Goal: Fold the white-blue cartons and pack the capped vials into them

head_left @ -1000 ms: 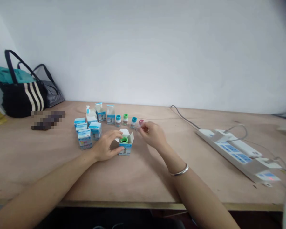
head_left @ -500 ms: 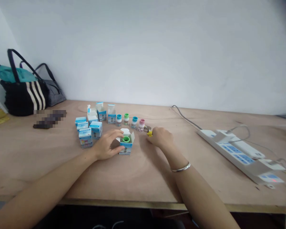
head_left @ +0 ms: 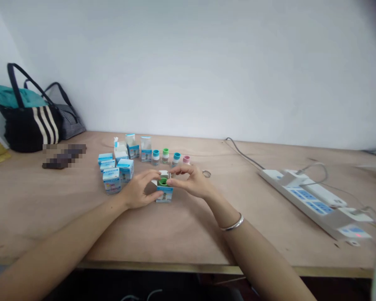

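A small blue-and-white carton stands upright on the table with its top flaps up. Inside it sits a bottle with a green ring-shaped cap. My left hand is around the carton's left side, fingers at the top edge and thumb on the front. Over the right top edge, my right hand has its thumb beside the green cap and its fingers at the raised flap, seemingly pinching it. Behind my right hand are small bottles, including a blue-capped bottle and a pink-capped bottle, partly hidden.
Several similar cartons are grouped to the left. A round metal piece lies right of the bottles. A power strip with cables is at the right. Bags and a blurred dark object are at the left.
My right hand has moved left from a yellow item to the carton's top. The round metal piece now appears farther right, and the yellow item is out of sight. My left hand stays put.
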Tool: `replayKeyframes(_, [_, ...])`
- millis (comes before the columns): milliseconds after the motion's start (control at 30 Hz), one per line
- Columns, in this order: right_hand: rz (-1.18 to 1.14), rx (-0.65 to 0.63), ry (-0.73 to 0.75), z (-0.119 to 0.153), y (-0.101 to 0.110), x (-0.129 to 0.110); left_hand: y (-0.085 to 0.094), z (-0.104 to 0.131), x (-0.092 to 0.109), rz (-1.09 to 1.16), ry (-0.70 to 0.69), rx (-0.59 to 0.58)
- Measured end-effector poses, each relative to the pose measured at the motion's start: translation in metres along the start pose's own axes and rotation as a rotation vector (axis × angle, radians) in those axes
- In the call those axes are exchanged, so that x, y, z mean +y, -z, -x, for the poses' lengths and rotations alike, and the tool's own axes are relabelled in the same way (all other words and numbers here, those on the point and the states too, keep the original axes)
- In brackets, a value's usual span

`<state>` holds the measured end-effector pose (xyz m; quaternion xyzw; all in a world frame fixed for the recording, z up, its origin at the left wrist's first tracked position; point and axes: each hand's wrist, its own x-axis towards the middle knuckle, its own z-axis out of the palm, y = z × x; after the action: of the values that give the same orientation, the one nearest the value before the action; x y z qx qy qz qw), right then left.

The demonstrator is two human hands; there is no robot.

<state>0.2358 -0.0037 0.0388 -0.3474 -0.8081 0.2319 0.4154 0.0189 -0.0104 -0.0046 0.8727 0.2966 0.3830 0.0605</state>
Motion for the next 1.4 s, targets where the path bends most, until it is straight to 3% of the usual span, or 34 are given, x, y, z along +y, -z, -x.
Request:
replayKeyframes(233, [0.001,-0.077,-0.02,0.0,0.003,0.008,0.001,0.0,0.002,-0.003,-0.004,0.022])
replayKeyframes(367, [0.049,0.003,-0.009,-0.001,0.001,0.01,0.0,-0.001,0.004,0.003,0.001,0.036])
replayKeyframes(533, [0.005,0.083,-0.253,-0.001,-0.001,0.02,-0.005,0.0,0.002,0.032,0.048,0.196])
replayKeyframes(600, [-0.095,0.036,-0.369,0.001,-0.001,0.022,-0.006,0.0,0.002,0.048,0.091,0.244])
replayKeyframes(700, [-0.3,-0.088,-0.44,0.003,-0.003,0.02,-0.005,0.0,0.004,0.105,0.126,0.206])
replayKeyframes(800, [-0.45,-0.155,-0.39,0.004,-0.009,0.013,-0.004,0.0,0.008,0.158,0.103,0.135])
replayKeyframes(933, [-0.521,-0.08,-0.237,0.005,-0.016,0.005,-0.006,0.0,0.007,0.133,0.097,0.15])
replayKeyframes(1067, [-0.481,0.018,-0.15,0.006,-0.016,0.002,-0.007,0.0,0.005,0.188,0.086,0.161])
replayKeyframes(1233, [-0.375,0.101,-0.089,0.006,-0.012,0.0,-0.004,-0.001,0.008,0.086,0.057,0.107])
replayKeyframes(1400, [-0.209,0.088,0.036,0.005,-0.011,0.001,-0.006,0.001,0.007,0.124,0.087,0.151])
